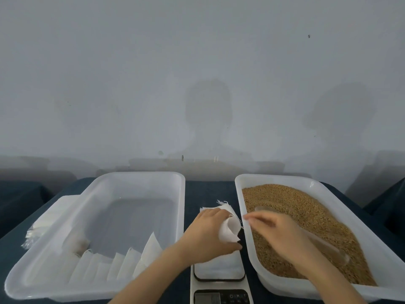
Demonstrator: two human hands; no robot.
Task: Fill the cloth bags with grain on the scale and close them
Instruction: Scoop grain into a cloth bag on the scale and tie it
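Scale [219,267], white-topped with a dark display at its near end, sits on the dark blue table cover [208,189] between two plastic trays. Just over the scale's far edge, the left hand [206,233] grips a white cloth bag [229,230]. Its fingers [219,213] curl over the top of the cloth and the thumb presses from below, so the bag is pinched between them. The mouth of the bag gapes toward the right, and a frayed end sticks out beyond the fingertips, on the far side from the scale.

Right of the scale stands the grain tray [274,177], holding brown grain [306,216]. The right hand [282,234] hovers over the grain near the tray's left wall, with its fingertips [249,218] pointing at the bag's open mouth, close to it. Motion blur smears this hand, so I cannot tell whether the fingers are curled on anything or loose. A pale translucent scoop [264,209] shows in the grain just past those fingertips; whether the hand touches it is unclear.

Left of the scale is a clear tub [140,175], with a row of folded bags [122,266] leaning along the wall nearest the person. Beyond the tub's left side, farther from the scale, lies a stack of white cloth [50,216].
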